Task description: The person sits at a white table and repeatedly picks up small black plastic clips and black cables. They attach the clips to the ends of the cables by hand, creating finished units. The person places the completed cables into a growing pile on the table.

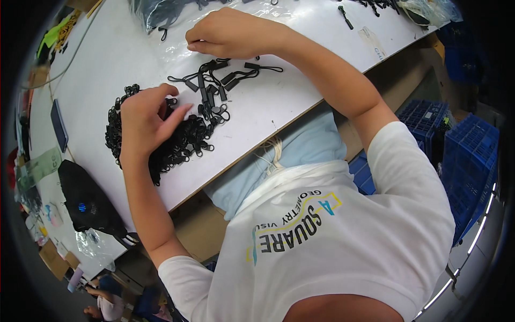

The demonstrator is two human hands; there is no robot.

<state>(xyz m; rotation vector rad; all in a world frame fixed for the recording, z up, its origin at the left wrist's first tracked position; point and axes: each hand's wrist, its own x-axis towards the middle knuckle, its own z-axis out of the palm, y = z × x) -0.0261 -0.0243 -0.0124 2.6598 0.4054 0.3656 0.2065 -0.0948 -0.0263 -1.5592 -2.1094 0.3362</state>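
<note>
My left hand (144, 121) is over a heap of small black zipper sliders (185, 139), its fingers curved and its thumb held apart from them. Dark pieces show in the gap between thumb and forefinger, seemingly part of the heap below. Farther off, my right hand (228, 33) hovers above the white table, fingers curled in and pressed together; whatever they may hold is hidden. Between the two hands lie several black cord zipper pulls (222, 92), each a looped cord with a dark tubular end. One cord pull (263, 67) points out to the right.
A clear plastic bag (161, 13) with dark pieces lies at the table's far side. More black pulls (346, 19) are at the far right. A black pouch (88, 196) and a dark phone-like slab (59, 126) sit left. Blue crates (466, 161) stand beyond the table edge.
</note>
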